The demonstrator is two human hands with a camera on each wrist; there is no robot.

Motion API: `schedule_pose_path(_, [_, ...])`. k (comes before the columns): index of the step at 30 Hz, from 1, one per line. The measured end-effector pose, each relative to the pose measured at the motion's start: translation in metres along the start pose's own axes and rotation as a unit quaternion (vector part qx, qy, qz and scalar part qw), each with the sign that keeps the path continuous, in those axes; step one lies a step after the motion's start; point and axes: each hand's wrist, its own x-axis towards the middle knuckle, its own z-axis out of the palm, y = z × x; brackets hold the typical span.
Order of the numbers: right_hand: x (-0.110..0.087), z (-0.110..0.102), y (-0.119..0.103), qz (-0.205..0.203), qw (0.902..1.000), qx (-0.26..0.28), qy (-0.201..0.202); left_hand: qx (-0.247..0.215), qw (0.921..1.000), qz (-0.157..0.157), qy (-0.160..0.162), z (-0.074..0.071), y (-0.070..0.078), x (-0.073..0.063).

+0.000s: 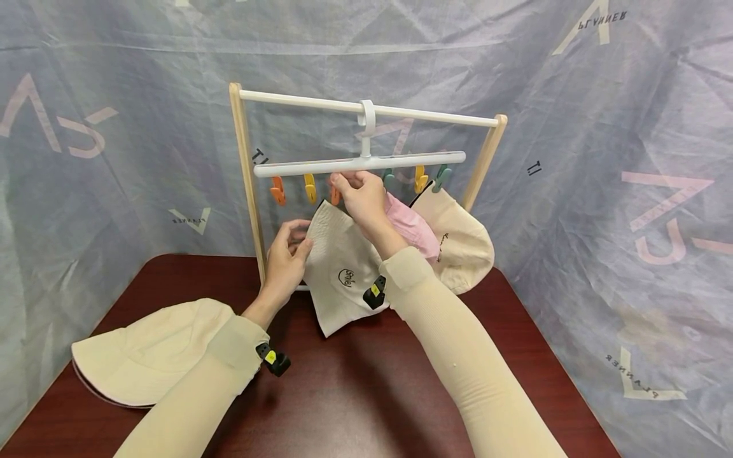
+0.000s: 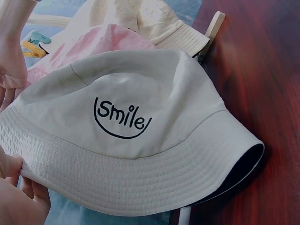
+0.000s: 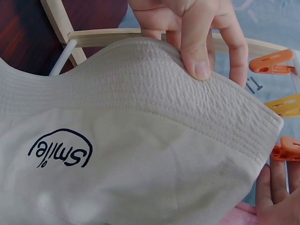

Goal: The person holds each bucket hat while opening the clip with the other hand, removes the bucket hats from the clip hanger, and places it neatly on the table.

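Right hand [image 1: 368, 200] — above left hand [image 1: 288, 257]

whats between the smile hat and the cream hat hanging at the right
A partly hidden pink hat is between them; head and left wrist views show it.

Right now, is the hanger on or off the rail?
On: in the head view, its hook loops over the rail, and its bar hangs below.
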Motion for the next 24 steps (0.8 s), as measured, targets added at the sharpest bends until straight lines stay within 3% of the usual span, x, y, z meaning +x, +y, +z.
schedule_pose_path(24, [-0.0008, -0.0005, 0.0015, -0.018, 0.9992, 0.034, -0.011, -0.037, 0.9993, -0.007, 0.007, -0.0013, -0.0044, -0.0070])
